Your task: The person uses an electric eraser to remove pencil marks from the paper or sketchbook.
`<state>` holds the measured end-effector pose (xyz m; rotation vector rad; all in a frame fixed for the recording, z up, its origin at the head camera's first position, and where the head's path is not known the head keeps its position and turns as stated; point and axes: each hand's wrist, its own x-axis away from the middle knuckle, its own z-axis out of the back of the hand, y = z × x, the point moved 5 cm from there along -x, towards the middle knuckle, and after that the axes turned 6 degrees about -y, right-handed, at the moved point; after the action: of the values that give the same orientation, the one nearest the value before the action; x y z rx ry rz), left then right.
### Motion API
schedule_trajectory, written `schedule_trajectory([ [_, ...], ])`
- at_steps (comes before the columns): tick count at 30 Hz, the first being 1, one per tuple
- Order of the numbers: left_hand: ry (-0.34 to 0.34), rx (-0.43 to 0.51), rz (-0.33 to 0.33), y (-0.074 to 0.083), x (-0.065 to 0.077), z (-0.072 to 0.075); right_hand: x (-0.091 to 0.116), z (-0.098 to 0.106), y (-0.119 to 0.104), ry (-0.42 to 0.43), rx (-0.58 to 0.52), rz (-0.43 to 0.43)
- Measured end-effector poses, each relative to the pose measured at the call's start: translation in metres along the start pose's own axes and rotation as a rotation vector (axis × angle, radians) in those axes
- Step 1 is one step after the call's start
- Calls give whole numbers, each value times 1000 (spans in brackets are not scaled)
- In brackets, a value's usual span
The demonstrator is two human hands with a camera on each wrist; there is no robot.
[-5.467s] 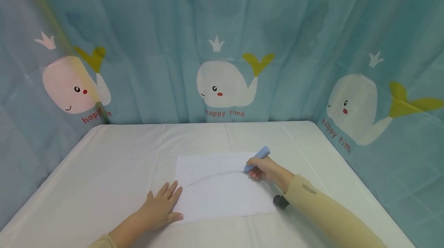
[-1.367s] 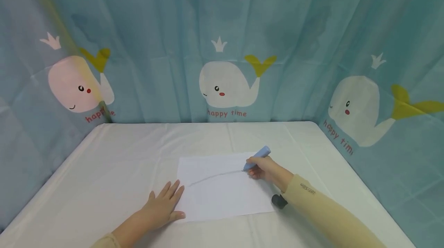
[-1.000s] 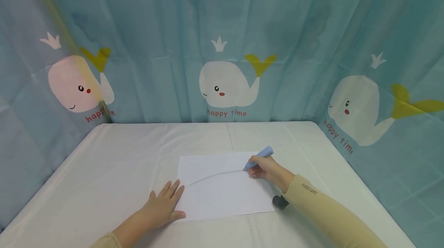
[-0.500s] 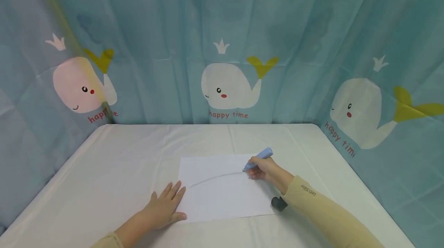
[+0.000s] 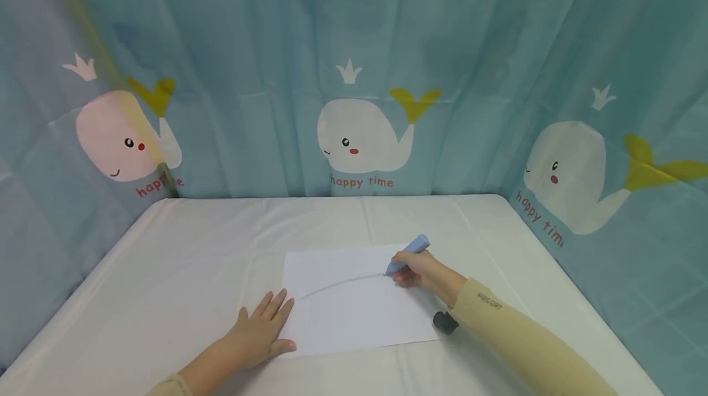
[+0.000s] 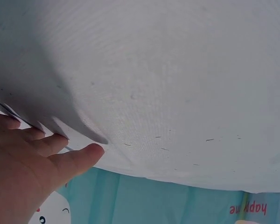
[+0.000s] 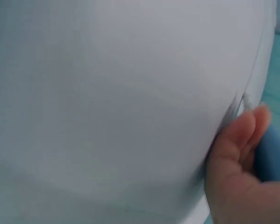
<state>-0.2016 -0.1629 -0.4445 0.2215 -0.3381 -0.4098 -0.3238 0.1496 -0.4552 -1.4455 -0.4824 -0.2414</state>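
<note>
A white sheet of paper lies on the table, with one long grey curved line across its upper half. My right hand pinches a light blue marker, whose tip points down at the line's right end. In the right wrist view the marker's blue barrel shows beside the thumb and fingers. My left hand lies flat with spread fingers, its fingertips and thumb on the paper's left edge. The left wrist view shows that hand low over the white surface.
White cloth covers the table. A small black object sits by the right cuff, near the paper's lower right corner. Behind the table hangs a blue-green curtain printed with whales.
The marker tip shifts slightly about the line's right end, now a little further left than half a second ago. The left hand stays on the paper's edge; the view sways slightly.
</note>
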Motion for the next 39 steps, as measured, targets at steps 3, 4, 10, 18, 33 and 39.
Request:
schedule_trajectory([
  [3, 5, -1, -1, 0, 0, 1, 1, -1, 0, -24, 15, -6],
  [4, 6, -3, 1, 0, 0, 1, 1, -2, -1, -33, 18, -1],
  [10, -1, -1, -3, -1, -1, -1, 2, -2, -1, -75, 28, -16],
  [18, -1, -9, 5, -2, -2, -2, 0, -4, -2, -80, 18, -12],
  [33, -3, -6, -13, 0, 0, -2, 0, -7, 0, -84, 7, -30],
  [39, 1, -13, -10, -1, 0, -2, 1, -9, 0, -100, 30, -21],
])
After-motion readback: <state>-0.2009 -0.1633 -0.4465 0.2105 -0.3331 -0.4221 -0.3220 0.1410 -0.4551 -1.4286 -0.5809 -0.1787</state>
